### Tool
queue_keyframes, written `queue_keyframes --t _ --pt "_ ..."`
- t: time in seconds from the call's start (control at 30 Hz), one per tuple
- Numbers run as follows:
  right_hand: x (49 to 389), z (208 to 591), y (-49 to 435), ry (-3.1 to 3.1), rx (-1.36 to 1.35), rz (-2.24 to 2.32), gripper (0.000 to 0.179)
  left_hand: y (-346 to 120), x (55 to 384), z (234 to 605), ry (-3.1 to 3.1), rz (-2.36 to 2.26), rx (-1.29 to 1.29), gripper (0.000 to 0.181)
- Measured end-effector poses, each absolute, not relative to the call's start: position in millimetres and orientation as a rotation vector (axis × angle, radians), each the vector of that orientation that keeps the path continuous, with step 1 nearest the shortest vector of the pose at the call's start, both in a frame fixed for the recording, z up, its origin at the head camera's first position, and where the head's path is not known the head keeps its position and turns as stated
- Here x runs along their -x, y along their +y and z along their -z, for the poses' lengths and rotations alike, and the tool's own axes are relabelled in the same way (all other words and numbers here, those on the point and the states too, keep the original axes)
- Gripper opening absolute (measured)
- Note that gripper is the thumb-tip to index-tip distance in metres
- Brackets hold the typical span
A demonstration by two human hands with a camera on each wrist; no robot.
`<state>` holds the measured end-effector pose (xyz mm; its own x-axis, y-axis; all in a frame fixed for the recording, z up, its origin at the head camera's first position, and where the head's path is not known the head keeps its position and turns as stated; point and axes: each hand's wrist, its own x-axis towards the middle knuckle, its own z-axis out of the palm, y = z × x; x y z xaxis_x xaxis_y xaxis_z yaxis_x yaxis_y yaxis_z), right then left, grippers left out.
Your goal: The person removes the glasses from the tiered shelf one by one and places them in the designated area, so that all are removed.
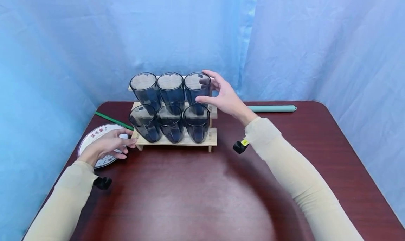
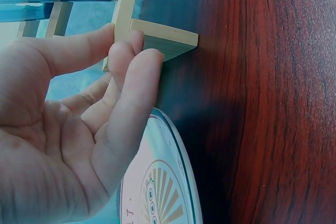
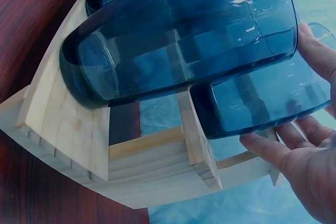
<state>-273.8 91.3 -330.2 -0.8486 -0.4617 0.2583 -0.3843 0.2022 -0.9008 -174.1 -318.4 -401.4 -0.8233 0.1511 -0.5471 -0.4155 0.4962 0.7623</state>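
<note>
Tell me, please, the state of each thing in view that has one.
Six dark tinted glass tumblers: mouths up, two rows of three.
Tiered pale wooden rack: standing on the reddish-brown table.
Round white plate: face up, partly hidden.
Slim green stick: lying, partly hidden.
Pale teal rod: lying at the back.
Left hand: touching the rack's left end.
Right hand: gripping the rear right tumbler.
Blue curtains: hanging.

6 glasses (image 1: 171, 128) in 2 rows on rack (image 1: 212, 137), plate (image 1: 95, 136) to left

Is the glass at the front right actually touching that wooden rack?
Touching. The right wrist view shows it: the base of the front right glass rests directly on the wooden rack, without a gap.
</note>
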Motion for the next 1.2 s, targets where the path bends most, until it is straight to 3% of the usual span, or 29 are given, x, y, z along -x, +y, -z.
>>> queue_keyframes --t 0.6,1.2 --pt "263.6 305.7 129.9 2.435 0.755 1.819 0.085 -308.7 183.5 404.0 2.170 -1.332 0.207 0.077" --pt "242.5 298.2 255.5 2.574 0.515 1.860 0.082 -313.9 179.3 401.3 2.174 -1.331 0.193 0.079"
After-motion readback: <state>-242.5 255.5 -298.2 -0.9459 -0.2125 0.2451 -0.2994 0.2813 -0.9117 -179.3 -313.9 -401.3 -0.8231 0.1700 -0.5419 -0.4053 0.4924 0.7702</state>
